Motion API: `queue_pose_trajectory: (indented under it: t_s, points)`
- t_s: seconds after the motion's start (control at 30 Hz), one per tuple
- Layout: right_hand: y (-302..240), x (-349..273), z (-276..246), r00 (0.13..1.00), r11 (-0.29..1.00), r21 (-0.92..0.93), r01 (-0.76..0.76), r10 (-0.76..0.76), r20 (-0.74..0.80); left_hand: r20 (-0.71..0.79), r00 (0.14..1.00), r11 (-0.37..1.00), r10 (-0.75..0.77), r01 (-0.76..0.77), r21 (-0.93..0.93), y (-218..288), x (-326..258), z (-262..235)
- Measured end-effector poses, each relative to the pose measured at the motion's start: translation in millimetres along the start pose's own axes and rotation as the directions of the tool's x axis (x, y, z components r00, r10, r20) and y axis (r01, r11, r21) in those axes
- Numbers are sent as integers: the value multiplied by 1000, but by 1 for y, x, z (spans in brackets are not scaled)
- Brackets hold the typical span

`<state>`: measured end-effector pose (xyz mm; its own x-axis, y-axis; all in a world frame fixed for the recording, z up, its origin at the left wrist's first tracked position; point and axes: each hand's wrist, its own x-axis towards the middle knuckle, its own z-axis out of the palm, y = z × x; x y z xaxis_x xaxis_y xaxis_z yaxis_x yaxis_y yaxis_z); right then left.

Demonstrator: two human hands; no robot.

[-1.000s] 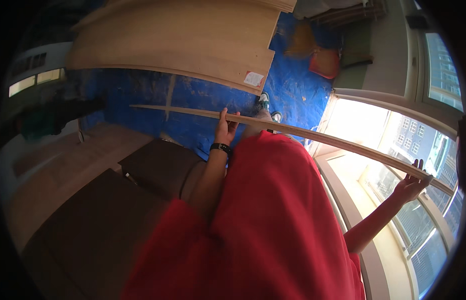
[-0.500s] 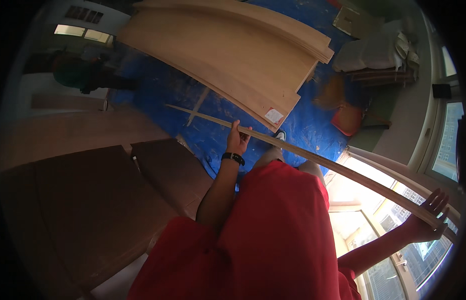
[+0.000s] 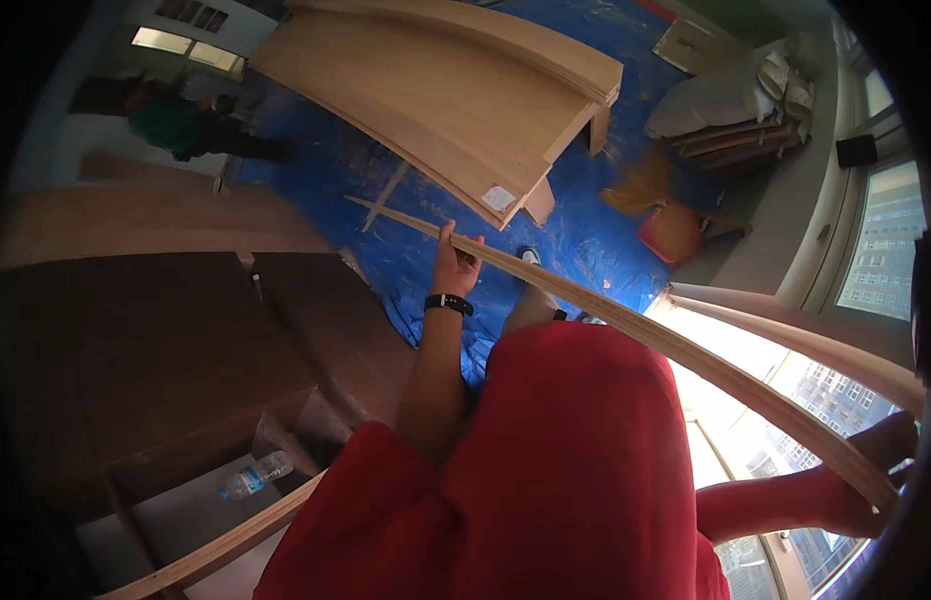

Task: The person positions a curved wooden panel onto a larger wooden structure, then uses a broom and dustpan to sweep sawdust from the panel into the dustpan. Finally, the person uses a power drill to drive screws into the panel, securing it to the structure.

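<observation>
A long, thin wooden strip (image 3: 626, 318) slants across my front, from the floor covering at the far left to the near right. My left hand (image 3: 456, 262), with a black band on its wrist, grips the strip toward its far end, thumb and fingers on either side. Near the right edge, my right hand (image 3: 871, 475) is closed about the near end of the strip; its fingers are dim and partly hidden. Just beyond the left hand lies a stack of plywood sheets (image 3: 416, 95), with a small white label (image 3: 498, 198) at its near corner.
Blue sheeting (image 3: 326, 160) covers the floor. A dark brown cabinet (image 3: 176, 350) stands at left, with a plastic bottle (image 3: 258, 476) in its open compartment. A broom (image 3: 641, 190) and red dustpan (image 3: 674, 232) lie right of the plywood. Another person (image 3: 176, 120) is at far left.
The view has shifted, bringing the cabinet's open compartment and bottle into sight. My right hand has moved lower, and its fingers, spread before, are now closer round the strip's end. My left hand keeps its grip.
</observation>
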<state>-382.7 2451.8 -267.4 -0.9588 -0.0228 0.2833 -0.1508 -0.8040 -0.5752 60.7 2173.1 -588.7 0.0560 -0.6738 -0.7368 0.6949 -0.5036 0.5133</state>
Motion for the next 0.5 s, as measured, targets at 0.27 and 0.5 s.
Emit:
queue_pose_trajectory:
  t_s: [0.27,0.5]
  points:
    - [-51,16,-74,999,1000,-6,-4,5,52,-80,996,999,34,-31,41,-40,-27,-6]
    - [-76,17,-154,854,509,-820,261,-518,-49,-69,985,975,159,-146,165,-62,-61,20]
